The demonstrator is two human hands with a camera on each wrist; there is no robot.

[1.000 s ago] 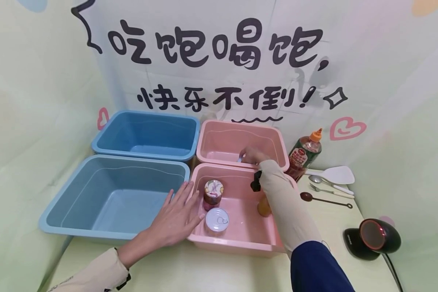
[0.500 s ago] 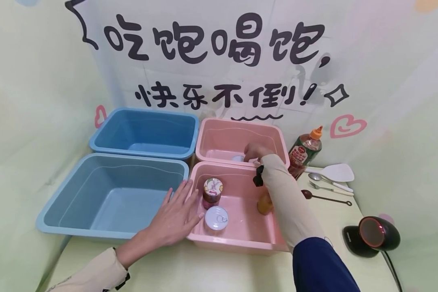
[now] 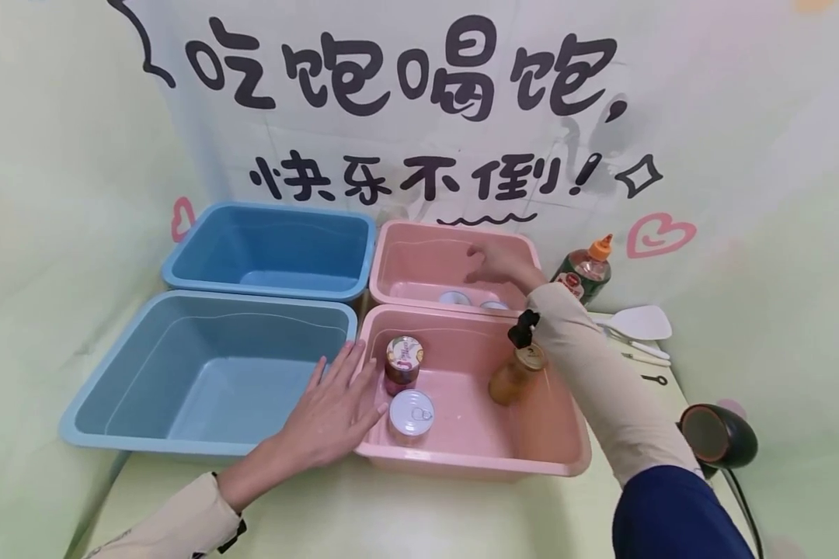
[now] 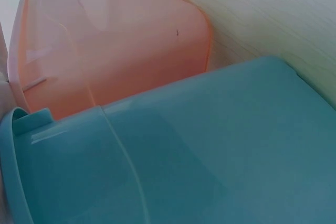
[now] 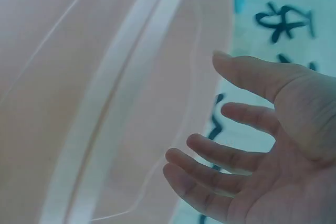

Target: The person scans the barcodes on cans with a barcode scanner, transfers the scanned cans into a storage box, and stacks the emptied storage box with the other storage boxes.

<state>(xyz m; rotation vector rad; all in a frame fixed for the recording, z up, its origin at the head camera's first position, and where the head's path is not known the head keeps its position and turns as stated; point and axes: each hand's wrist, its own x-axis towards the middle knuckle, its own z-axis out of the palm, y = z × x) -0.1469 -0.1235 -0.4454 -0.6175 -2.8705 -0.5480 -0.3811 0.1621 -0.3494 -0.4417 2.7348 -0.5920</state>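
Observation:
My left hand (image 3: 332, 407), fingers straight, rests on the adjoining rims of the front blue bin (image 3: 119, 341) and front pink bin (image 3: 461, 466). Beside it in that pink bin stand a pull-tab can (image 3: 411, 413) and a dark jar (image 3: 402, 365) with a printed lid. An amber container (image 3: 510, 376) with a gold-coloured lid is at the bin's right. My right hand (image 3: 499, 265) is over the rear pink bin (image 3: 419, 252), holding nothing; its fingers are spread and loosely bent in the right wrist view. Below it sit two pale round-topped items (image 3: 454, 298), partly hidden by the rim.
A rear blue bin (image 3: 273, 241) stands at the back left. On the right are an orange-capped sauce bottle (image 3: 587, 272), a white spatula (image 3: 642, 321), cutlery partly covered by my sleeve, and a black round-headed device (image 3: 720, 436) with a cable. A printed cloth hangs behind.
My right hand has let go of a pale round-topped item in the rear pink bin and risen with its fingers spread. The left hand stays on the rims.

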